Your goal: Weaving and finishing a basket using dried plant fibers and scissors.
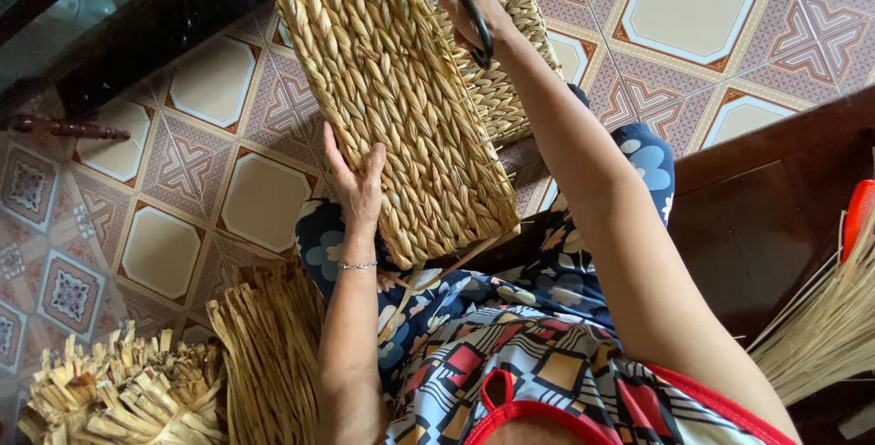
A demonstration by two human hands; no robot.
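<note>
While the woven basket (401, 108) rests tilted across the person's lap, its flat plaited side faces up at us, running from the far edge of view down to the knees. Left hand (357, 185) is pressed flat against the basket's left edge, fingers spread and open along the weave, thumb lying on the face, bracing rather than clutching. A thin bracelet (356, 265) sits at that wrist. Right hand (469, 10) is up at the far end, closed through the black loops of a pair of scissors (472, 15); the blades run out past the top of the view, so I cannot tell whether they are parted. That hand hovers just over the basket's far right rim, where a second woven wall (510, 62) shows behind the first. A few loose straw ends (428, 276) trail from the near corner onto the patterned dress (510, 345).

Room to move: left of the basket, patterned floor tiles (182, 163) lie open out to a dark glass-topped table (109, 17) at the far left. Near left, bundles of cut straw (128, 390) and a sheaf of longer strips (269, 354) crowd in close by the left elbow. On the right, a dark wooden bench (775, 217) runs alongside the right arm, with thin reeds (820, 327) fanning in from the right edge and an orange comb-like thing (857, 213) beside them.
</note>
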